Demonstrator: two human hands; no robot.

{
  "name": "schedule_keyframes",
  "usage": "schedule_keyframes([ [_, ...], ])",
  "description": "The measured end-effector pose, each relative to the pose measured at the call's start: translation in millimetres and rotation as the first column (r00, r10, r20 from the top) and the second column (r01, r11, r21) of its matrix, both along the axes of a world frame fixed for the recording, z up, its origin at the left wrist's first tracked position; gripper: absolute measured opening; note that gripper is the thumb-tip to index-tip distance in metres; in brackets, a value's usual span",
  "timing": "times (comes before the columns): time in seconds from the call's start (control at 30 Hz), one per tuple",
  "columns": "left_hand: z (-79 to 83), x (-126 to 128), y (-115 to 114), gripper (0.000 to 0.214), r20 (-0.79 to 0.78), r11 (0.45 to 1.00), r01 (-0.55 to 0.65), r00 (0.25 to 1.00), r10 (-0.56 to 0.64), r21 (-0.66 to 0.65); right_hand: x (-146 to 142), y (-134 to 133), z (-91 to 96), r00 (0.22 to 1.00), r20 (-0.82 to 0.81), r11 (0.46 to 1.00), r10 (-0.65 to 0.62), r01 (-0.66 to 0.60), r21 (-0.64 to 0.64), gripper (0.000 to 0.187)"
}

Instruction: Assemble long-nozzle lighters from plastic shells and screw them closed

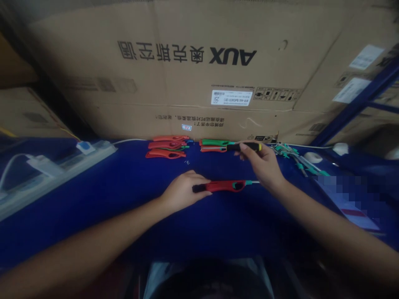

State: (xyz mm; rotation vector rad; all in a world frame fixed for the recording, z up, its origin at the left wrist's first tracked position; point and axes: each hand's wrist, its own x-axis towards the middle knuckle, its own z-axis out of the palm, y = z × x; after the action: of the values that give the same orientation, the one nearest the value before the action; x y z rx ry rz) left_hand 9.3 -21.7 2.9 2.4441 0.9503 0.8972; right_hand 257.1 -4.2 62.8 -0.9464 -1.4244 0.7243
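Note:
My left hand is closed around the black end of a red long-nosed lighter, which lies level above the blue table. Its green collar and thin metal tube point right, toward my right wrist. My right hand grips a screwdriver by its black and yellow handle, the shaft pointing left. Behind the screwdriver lie a green lighter casing and a red casing, partly covered. Several red lighter casings rest in a stack to the left of them.
A large cardboard box walls off the table's back. At left lies a power strip with plugs and a white cable. Several metal tubes with green ends lie at right, near a blue metal frame and a paper sheet.

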Motion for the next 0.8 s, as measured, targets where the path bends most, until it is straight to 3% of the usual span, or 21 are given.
schedule_keyframes([
  [0.1,0.1,0.9,-1.0,0.029,0.006,1.000,0.011,1.000,-0.011,-0.001,-1.5,1.7,20.6,0.988,-0.148,0.995,-0.038,0.023,-0.100,0.028],
  [0.2,2.2,4.3,-6.4,0.028,0.015,0.999,0.042,0.999,-0.041,-0.008,-5.7,-0.3,28.1,0.968,-0.237,0.966,-0.077,0.013,-0.260,0.035],
  [0.3,3.4,8.6,-13.4,0.031,0.084,0.998,0.026,0.996,-0.021,-0.056,-7.9,-2.7,19.7,0.942,-0.327,0.947,-0.073,-0.037,-0.318,0.039],
  [0.37,3.1,10.6,-16.1,0.035,0.174,0.986,-0.028,0.983,0.056,-0.162,-7.6,-3.6,10.1,0.933,-0.357,0.940,-0.042,-0.084,-0.331,0.040],
  [0.47,2.4,11.4,-15.2,0.044,0.286,0.919,-0.075,0.938,0.197,-0.387,-7.1,-4.8,-0.7,0.931,-0.365,0.922,-0.022,-0.122,-0.367,0.038],
  [0.53,2.8,11.1,-12.3,0.049,0.342,0.882,-0.083,0.901,0.265,-0.465,-8.1,-6.1,-3.6,0.928,-0.373,0.915,-0.015,-0.138,-0.379,0.036],
  [0.67,7.4,10.2,-9.2,0.046,0.430,0.882,-0.085,0.848,0.308,-0.464,-12.1,-10.5,-3.4,0.920,-0.392,0.911,0.016,-0.175,-0.373,0.037],
  [0.8,14.7,9.4,-13.2,0.036,0.440,0.884,-0.088,0.842,0.313,-0.460,-14.2,-15.0,-2.6,0.917,-0.393,0.903,0.068,-0.224,-0.366,0.038],
])
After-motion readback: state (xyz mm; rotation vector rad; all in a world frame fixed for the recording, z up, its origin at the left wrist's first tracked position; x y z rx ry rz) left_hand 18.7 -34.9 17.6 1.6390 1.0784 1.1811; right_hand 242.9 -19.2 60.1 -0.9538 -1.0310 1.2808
